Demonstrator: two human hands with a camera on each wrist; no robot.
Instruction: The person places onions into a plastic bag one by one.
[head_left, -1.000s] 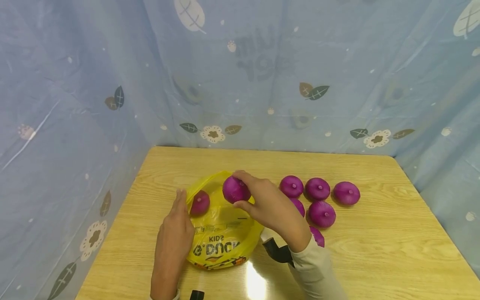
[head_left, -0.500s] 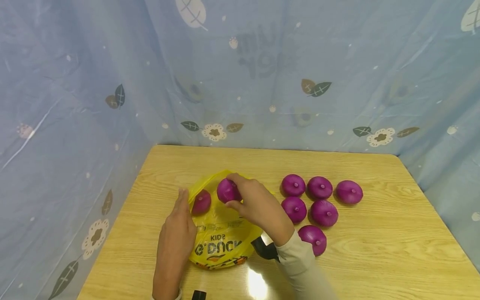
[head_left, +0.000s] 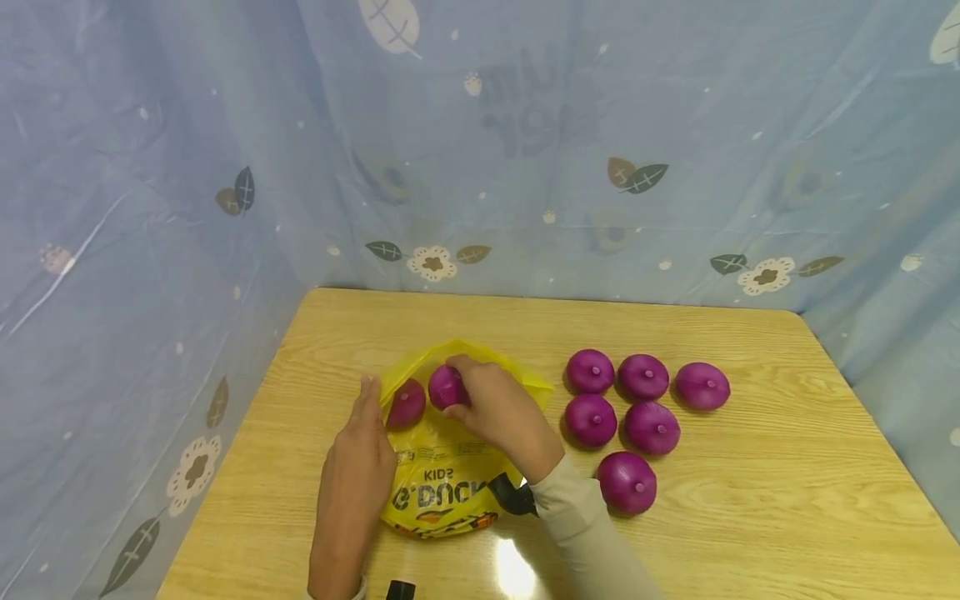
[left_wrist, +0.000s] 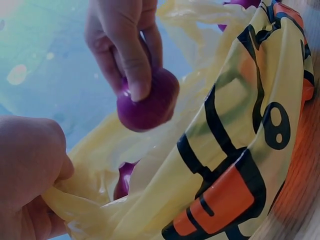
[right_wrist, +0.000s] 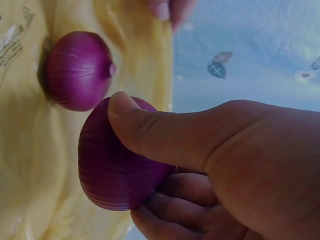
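My right hand (head_left: 498,412) grips a purple onion (right_wrist: 120,165) between thumb and fingers, held over the mouth of a yellow plastic bag (head_left: 442,450). Another onion (right_wrist: 80,71) lies inside the bag, left of the held one in the head view. At the bag's left edge, my left hand (head_left: 356,479) holds the rim, the plastic pinched between thumb and fingers (left_wrist: 37,155) in the left wrist view. Printed lettering and a duck figure mark the bag, which lies with its mouth facing up and away.
Several more purple onions (head_left: 590,420) sit grouped on the wooden table (head_left: 765,467) to the right of the bag. A blue patterned curtain (head_left: 525,150) hangs behind the table and along both sides.
My right hand has moved left and slightly down with the onion, further into the bag's mouth. The left hand keeps its hold on the rim.
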